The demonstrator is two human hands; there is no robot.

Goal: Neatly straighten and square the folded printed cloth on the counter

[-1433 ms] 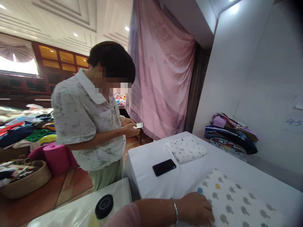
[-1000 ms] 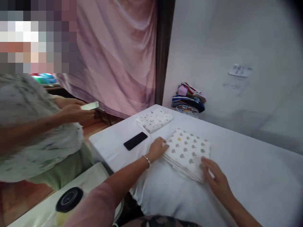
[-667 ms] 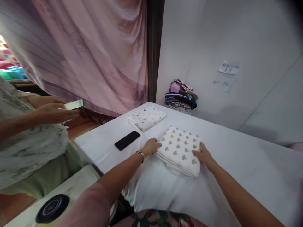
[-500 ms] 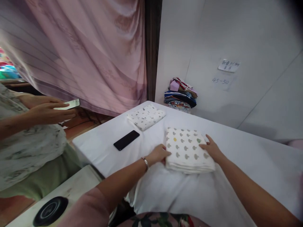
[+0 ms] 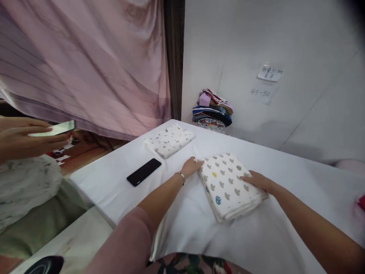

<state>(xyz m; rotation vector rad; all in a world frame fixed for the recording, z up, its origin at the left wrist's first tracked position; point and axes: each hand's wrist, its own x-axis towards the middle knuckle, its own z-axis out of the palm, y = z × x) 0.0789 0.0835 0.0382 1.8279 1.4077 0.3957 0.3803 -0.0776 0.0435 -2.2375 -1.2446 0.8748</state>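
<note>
The step in hand seems to be steadying and lining up the folded cloth (image 5: 228,186) with mushroom shapes, which lies flat and slightly skewed on the white table (image 5: 111,179), right in front of the person. The left hand (image 5: 191,167) is half curled at the cloth's far left corner, its fingertips touching the edge; whether it pinches the layers I cannot tell. The right hand (image 5: 259,182) is loosely open along the right side, its thumb lying on the top face and its other fingers partly hidden, so its hold is unclear too. To the left, apart from the cloth, are a phone (image 5: 144,172) and another folded cloth, the speckled one (image 5: 170,140). Any next move would probably call for both hands working together, with even pressure, so that the stacked layers do not slide apart.
</note>
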